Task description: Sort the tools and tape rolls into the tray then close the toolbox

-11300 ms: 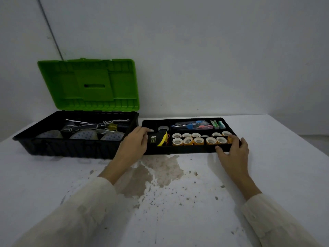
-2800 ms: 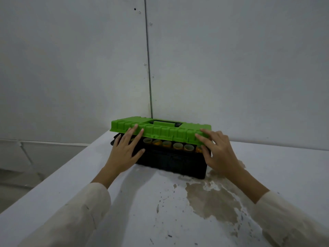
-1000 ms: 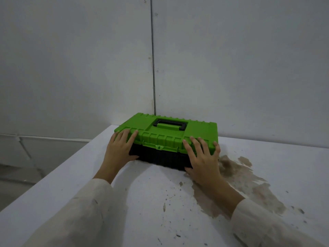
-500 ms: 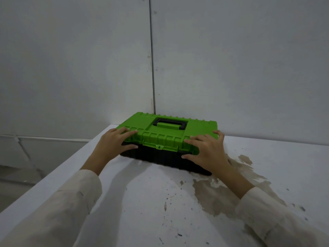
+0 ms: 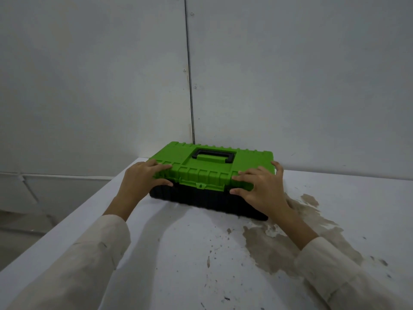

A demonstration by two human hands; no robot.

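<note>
The toolbox [image 5: 201,198] stands on the white table with its green lid [image 5: 210,174] down on the black base. A black carry handle [image 5: 213,155] lies flat in the lid's top, and a small green latch tab [image 5: 200,185] sits at the front middle. My left hand [image 5: 139,180] grips the lid's front left corner, fingers on top and thumb under the edge. At the front right corner my right hand [image 5: 261,189] holds the lid the same way, fingers spread. The tray, tools and tape rolls are hidden inside.
The table [image 5: 178,253] has a brown worn stain [image 5: 279,249] in front of and to the right of the toolbox. Its left edge [image 5: 67,227] drops off to the floor. A grey wall stands close behind the box.
The tray went into the box and the lid came down. In the last second both hands moved from the box's front up onto the lid's front corners, thumbs under the edge.
</note>
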